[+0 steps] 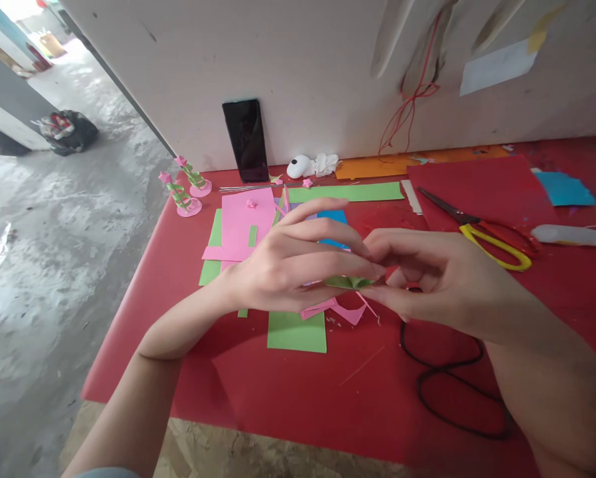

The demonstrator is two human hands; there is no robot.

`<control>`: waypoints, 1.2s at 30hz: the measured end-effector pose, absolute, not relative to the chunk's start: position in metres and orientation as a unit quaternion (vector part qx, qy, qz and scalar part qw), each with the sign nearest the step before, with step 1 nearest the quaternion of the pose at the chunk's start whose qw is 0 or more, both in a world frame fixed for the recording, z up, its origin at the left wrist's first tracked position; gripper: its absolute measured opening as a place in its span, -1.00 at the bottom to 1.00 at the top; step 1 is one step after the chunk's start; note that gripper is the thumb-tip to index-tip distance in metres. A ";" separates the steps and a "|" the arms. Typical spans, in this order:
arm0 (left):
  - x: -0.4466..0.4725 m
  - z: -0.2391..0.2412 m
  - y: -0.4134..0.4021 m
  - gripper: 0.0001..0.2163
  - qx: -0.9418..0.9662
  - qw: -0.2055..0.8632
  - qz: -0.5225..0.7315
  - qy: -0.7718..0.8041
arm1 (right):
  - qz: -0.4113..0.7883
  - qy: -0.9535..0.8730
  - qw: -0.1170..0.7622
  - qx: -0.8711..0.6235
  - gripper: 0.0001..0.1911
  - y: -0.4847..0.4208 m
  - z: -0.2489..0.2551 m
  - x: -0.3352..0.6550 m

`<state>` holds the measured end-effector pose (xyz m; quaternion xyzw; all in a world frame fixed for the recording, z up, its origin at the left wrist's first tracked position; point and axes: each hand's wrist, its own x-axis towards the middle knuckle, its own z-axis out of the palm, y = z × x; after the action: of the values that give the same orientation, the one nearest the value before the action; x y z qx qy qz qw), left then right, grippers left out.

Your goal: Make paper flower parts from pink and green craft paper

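Note:
Between my two hands is a small folded piece of green paper [350, 282], pinched at both ends above the red table. My left hand [298, 255] reaches over it from the left, fingers bent toward the right hand and the thumb mostly hidden beneath. From the other side, my right hand [422, 269] holds the paper's right end between thumb and fingertips. Under and behind the hands lie a pink paper sheet [240, 222], a green paper piece [298, 332], a blue piece [333, 222] and pink scraps [335, 309].
Two small pink paper flowers [181, 196] on round bases stand at the table's left corner. A phone [246, 141] leans on the white wall. Scissors [477, 226] and a white tube [571, 235] lie at right. A dark cord [450, 367] loops near the front.

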<state>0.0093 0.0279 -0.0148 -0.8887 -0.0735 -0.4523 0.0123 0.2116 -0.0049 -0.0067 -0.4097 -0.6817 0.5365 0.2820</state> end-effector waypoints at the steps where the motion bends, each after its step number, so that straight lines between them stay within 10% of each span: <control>1: 0.009 -0.014 0.028 -0.93 -0.887 0.019 -0.454 -0.076 | 0.538 -0.681 0.277 -0.412 -0.86 -0.005 -0.006 0.212; 36: 0.016 -0.024 0.021 -0.81 -0.836 0.005 -0.523 -0.163 | 0.545 -0.637 0.358 -0.411 -0.83 -0.005 -0.011 0.198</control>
<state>0.0155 0.0209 -0.0235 -0.8364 -0.1627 -0.5233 0.0050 0.1981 -0.0045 -0.0107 -0.4109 -0.6373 0.5449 0.3579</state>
